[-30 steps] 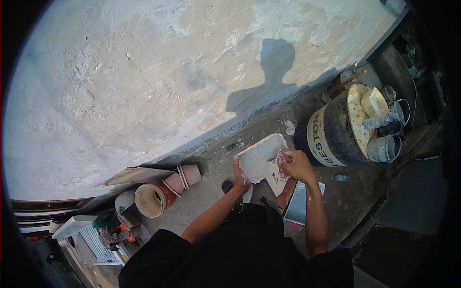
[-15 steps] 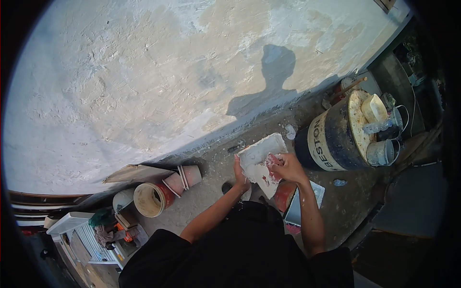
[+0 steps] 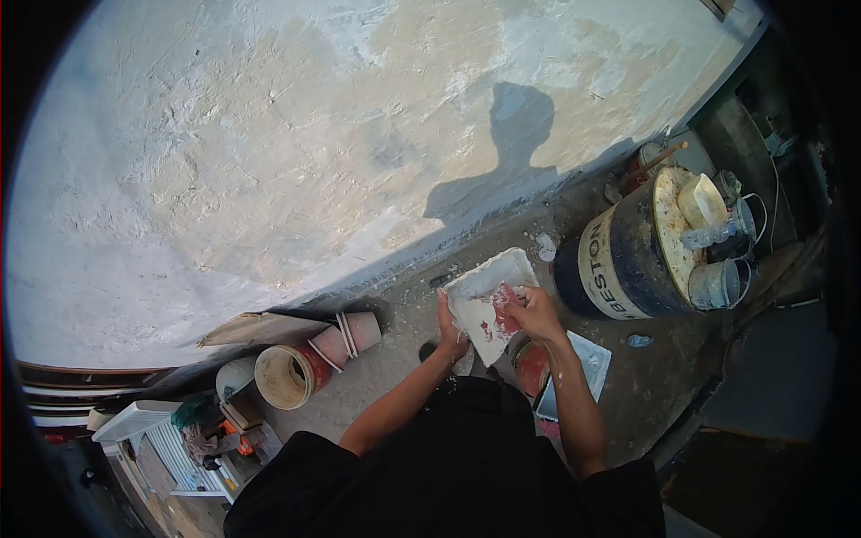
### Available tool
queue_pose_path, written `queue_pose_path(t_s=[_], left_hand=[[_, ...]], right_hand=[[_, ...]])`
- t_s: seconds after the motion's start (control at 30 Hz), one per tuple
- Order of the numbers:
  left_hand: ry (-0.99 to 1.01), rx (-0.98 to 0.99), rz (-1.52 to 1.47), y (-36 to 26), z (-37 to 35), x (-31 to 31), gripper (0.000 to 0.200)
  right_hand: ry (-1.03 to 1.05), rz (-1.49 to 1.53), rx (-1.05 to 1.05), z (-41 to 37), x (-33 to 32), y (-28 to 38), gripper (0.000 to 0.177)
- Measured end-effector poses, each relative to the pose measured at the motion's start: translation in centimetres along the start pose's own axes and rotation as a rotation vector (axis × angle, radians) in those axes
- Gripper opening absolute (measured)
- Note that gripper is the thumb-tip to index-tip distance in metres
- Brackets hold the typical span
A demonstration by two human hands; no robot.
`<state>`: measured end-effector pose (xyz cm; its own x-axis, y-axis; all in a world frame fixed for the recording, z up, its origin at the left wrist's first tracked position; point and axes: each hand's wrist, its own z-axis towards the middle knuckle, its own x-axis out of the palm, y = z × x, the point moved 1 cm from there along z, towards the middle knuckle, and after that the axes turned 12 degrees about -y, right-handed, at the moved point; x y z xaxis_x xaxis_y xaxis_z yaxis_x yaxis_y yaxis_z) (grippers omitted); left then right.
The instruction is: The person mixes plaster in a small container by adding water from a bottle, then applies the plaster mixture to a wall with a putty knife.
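My left hand [image 3: 450,328] grips the left edge of a shallow white tray [image 3: 478,285], its fingers around the rim. White putty coats the inside of the tray, with reddish patches showing near its lower right. My right hand [image 3: 536,317] is closed on a red, putty-smeared scraper [image 3: 506,301], pressed against or just over the tray's right side. The scraper's far edge is partly hidden by putty and fingers. Below the tray, a red bucket [image 3: 533,368] stands on the ground, partly covered by my right forearm.
A rough plastered wall [image 3: 296,170] rises ahead, with a shadow on it. To the right stands a large drum [image 3: 619,247] with containers on top. Buckets [image 3: 285,377] and stacked pots [image 3: 345,341] sit left. A light rectangular container [image 3: 587,363] lies beside my right forearm.
My right hand has shifted the scraper slightly within the tray, and more of its red face shows. The left hand keeps its hold on the tray.
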<state>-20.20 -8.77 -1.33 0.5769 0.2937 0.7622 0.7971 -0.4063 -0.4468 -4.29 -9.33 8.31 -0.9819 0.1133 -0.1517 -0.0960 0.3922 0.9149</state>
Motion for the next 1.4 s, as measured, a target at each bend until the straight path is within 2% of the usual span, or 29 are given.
queue_pose_path(t_s=[0.07, 0.17, 0.27, 0.37, 0.7, 1.07, 1.17, 1.27, 1.4], left_hand=[[0.019, -0.049, -0.035, 0.6, 0.3, -0.4, 0.082], [0.100, -0.084, -0.085, 0.0, -0.8, 1.2, 0.070], [0.122, -0.094, -0.074, 0.4, -0.6, 0.8, 0.070], [0.027, -0.083, 0.003, 1.1, -0.3, 0.4, 0.083], [0.039, -0.077, 0.058, 2.1, 0.4, -1.5, 0.082], [0.063, -0.153, 0.147, 0.3, -0.2, -1.1, 0.084], [-0.028, -0.160, 0.090, 0.1, 0.0, 0.1, 0.083], [0.006, -0.169, 0.116, 0.0, 1.5, -0.4, 0.081], [-0.084, -0.112, 0.203, -1.2, 3.4, 1.7, 0.079]], right_hand=[[-0.021, 0.127, 0.031, -0.3, 0.3, 0.5, 0.015], [-0.025, 0.212, 0.031, -0.1, 0.4, 0.5, 0.016], [-0.038, 0.259, 0.048, 0.1, 0.1, -0.2, 0.019], [-0.055, 0.332, 0.063, -0.2, 0.1, -0.2, 0.022], [-0.122, 0.514, 0.077, -1.3, 0.0, -1.6, 0.025], [-0.137, 0.518, 0.095, -1.0, 0.3, -3.8, 0.023], [-0.118, 0.577, 0.130, -0.4, 0.0, -3.6, 0.024], [-0.129, 0.607, 0.131, 1.1, -0.8, -3.8, 0.021], [-0.146, 0.571, 0.111, 3.0, -2.3, -3.6, 0.019]])
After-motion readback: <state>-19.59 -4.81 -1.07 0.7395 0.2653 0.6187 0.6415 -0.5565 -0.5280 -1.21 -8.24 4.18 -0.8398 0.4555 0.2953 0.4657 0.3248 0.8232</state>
